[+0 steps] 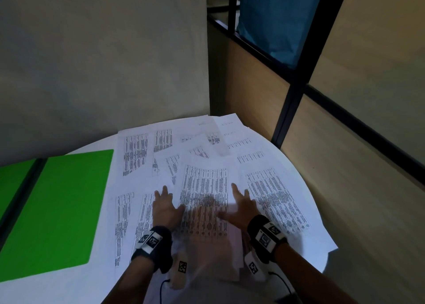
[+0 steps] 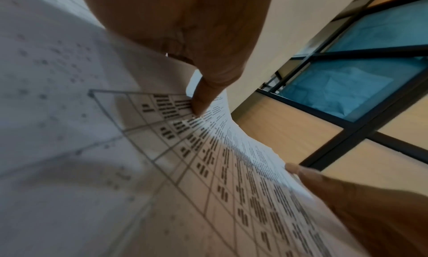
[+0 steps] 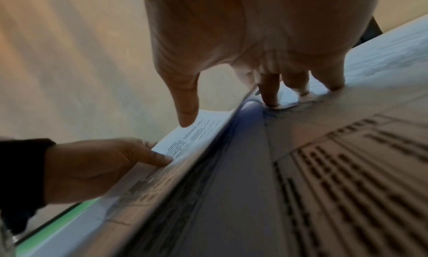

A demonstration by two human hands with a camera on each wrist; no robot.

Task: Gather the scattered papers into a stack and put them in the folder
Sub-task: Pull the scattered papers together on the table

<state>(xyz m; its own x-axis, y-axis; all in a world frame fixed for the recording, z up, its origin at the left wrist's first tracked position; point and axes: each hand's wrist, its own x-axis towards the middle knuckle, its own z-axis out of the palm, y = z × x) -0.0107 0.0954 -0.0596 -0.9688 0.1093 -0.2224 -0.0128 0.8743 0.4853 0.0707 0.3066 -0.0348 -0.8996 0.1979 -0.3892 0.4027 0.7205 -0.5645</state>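
Several printed sheets lie fanned and overlapping across the round white table (image 1: 69, 290). An open green folder (image 1: 62, 209) lies flat at the table's left. Both my hands rest on the sheets with fingers spread and straight. My left hand (image 1: 165, 206) presses the sheets left of a middle sheet (image 1: 204, 188), and its thumb (image 2: 308, 174) touches that sheet's edge. My right hand (image 1: 241, 208) presses on the sheet's right side, its fingertips (image 3: 269, 99) down on paper. The middle sheet's near end is blurred and raised between the hands. In the right wrist view my left hand (image 3: 104, 164) shows beyond the raised edge.
A plain wall stands behind the table. A black-framed partition (image 1: 292, 101) with blue fabric behind it stands at the right, over a wooden floor. Sheets overhang the table's right edge (image 1: 328, 246) and far edge (image 1: 230, 117).
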